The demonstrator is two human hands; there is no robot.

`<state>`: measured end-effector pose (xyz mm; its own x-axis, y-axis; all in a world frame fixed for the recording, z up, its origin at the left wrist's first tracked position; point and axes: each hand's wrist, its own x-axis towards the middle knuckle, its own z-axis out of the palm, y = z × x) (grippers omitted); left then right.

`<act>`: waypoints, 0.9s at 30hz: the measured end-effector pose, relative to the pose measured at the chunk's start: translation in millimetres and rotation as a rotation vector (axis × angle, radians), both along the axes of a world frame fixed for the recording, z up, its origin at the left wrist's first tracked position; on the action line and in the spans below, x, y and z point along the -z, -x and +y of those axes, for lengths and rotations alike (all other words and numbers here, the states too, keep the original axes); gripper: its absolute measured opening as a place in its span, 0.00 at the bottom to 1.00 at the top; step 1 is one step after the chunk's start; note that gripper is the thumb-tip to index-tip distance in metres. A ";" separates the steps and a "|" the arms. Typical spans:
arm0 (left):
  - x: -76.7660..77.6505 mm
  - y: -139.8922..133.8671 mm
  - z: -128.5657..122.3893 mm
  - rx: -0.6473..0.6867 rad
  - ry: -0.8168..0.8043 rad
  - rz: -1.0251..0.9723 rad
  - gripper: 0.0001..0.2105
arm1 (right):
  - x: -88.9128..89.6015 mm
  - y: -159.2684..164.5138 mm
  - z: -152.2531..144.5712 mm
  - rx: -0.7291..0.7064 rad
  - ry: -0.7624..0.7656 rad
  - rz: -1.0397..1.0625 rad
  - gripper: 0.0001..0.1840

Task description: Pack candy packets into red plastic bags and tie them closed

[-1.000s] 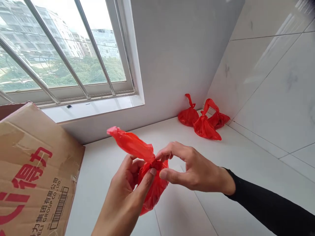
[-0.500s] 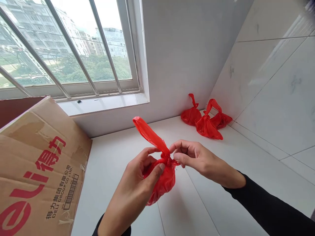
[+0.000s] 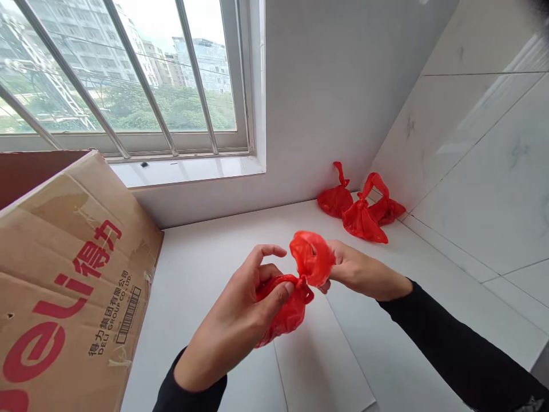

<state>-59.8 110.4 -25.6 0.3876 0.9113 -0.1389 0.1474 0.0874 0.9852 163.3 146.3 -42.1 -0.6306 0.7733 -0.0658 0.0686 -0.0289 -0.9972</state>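
Observation:
A knotted red plastic bag [image 3: 288, 313], rounded at the bottom, is held above the white surface. My left hand [image 3: 244, 312] is closed around its gathered neck, thumb pressed beside the knot and index finger raised off it. On the other side, my right hand [image 3: 349, 268] grips the bag's handle loop [image 3: 312, 257], which bulges open and hides most of those fingers. What the bag contains cannot be made out.
On the left stands a large open cardboard box [image 3: 81, 274] with red lettering. Several tied red bags [image 3: 364, 220] sit in the far right corner against the tiled wall [image 3: 484, 154]. A barred window [image 3: 171, 74] with a sill [image 3: 193, 170] is behind.
The handle loop, which stretched up and left from the knot, now bunches to the right by my right hand. My left index finger has lifted. The view has shifted slightly.

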 end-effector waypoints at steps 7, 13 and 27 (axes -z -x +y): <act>2.6 10.7 6.3 0.117 -0.090 0.098 0.09 | -1.5 -0.9 -8.6 0.287 -0.109 0.049 0.15; 3.6 18.4 6.2 0.037 -0.143 0.154 0.09 | 10.5 -4.2 -2.3 0.632 -0.082 0.371 0.09; 0.6 9.0 5.5 -0.114 -0.132 0.006 0.10 | 35.0 27.4 -20.3 0.384 -0.256 0.040 0.09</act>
<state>-68.8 116.0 -26.2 0.2802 0.9598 -0.0171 0.1496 -0.0260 0.9884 135.9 126.0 -77.1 -0.2932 0.9397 0.1761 0.0620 0.2025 -0.9773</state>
